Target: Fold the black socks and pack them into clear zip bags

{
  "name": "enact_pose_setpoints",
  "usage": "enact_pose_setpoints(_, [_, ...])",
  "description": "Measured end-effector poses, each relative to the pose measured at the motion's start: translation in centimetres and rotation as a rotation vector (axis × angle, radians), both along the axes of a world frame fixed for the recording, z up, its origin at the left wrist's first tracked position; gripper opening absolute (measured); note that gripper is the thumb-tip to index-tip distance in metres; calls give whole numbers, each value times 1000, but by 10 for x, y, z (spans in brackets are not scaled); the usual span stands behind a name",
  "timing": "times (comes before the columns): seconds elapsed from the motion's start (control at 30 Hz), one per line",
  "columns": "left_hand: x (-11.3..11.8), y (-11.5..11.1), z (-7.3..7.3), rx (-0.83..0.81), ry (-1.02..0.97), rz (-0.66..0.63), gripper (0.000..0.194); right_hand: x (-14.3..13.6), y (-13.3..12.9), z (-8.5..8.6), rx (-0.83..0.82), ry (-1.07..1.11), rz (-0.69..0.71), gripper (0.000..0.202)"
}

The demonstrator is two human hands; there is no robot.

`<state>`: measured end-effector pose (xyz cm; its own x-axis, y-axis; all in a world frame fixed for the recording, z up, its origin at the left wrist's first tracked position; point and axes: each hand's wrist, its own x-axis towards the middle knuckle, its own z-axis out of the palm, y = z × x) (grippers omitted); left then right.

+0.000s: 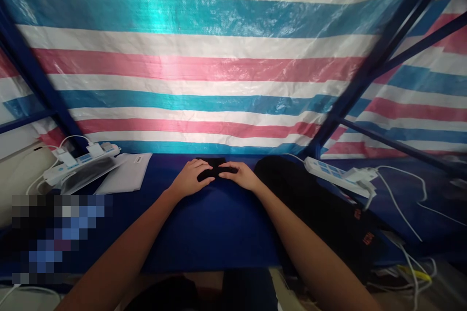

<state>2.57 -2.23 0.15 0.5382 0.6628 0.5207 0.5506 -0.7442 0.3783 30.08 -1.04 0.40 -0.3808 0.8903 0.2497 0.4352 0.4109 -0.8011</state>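
A small black piece that looks like folded cloth (216, 171) lies near the far edge of the blue table (215, 228). My left hand (191, 178) is at its left side, fingers over the top and thumb along the near side. From the right, my right hand (241, 175) holds it the same way, thumb and fingers close together on the black material. Much of the piece is hidden under my fingers, so its exact kind cannot be made out. Just right of my right hand lies a larger black garment (310, 204) with orange lettering.
At the left stand a white power strip (83, 161) with plugs and a clear-and-white plastic packet (126, 173). Another power strip (339, 175) with white cables lies at the right. Blue metal posts (350, 87) and a striped tarp (204, 68) close off the back.
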Motion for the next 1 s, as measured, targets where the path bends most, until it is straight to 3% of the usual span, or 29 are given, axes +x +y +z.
enact_pose_setpoints(0.17, [-7,4,-3,-15,52,12,38,-3,-3,1,45,-33,-41,39])
enact_pose_setpoints(0.3, [-8,6,-6,-38,55,-25,39,-4,-12,0,301,-151,-71,46])
enact_pose_setpoints(0.43, [-7,7,-6,-33,53,-28,40,-5,-15,1,499,-210,50,56])
enact_pose_setpoints(0.63, [-5,2,-7,-44,26,67,38,-6,-10,2,297,-155,-44,44])
enact_pose_setpoints(0.8, [-3,-1,-8,60,63,82,42,-4,-8,0,173,-96,-54,46])
enact_pose_setpoints(0.9, [-5,0,-7,58,57,80,40,-3,-6,-3,163,-86,-54,44])
enact_pose_setpoints(1.0, [-7,2,-7,27,65,67,39,-4,-5,-6,292,-132,-50,43])
